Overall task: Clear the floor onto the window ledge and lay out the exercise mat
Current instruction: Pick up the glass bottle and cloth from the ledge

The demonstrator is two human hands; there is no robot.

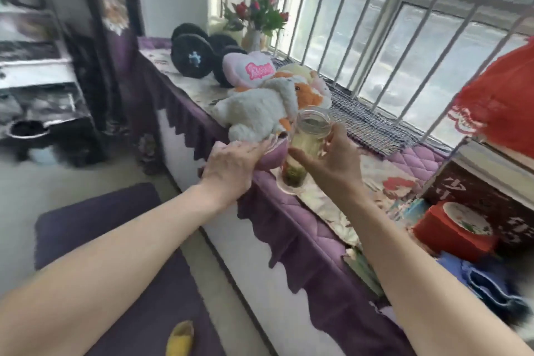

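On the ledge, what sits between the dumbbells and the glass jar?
In the head view, a pile of plush toys lies between the dumbbells and the jar; the white one reaches the jar's rim.

The window ledge (306, 243) is covered with a purple quilted cloth whose scalloped edge hangs over the front. On it, at the far end, lie two black dumbbells (192, 55) with a vase of flowers (257, 29) behind them. Nearer sits a heap of plush toys (260, 110), then a glass jar (306, 150) of yellowish liquid and a checked woven mat (370, 124) by the window bars. A red box (453, 234) stands at the near end. On the floor (17, 191) lies a dark purple mat (109, 220).
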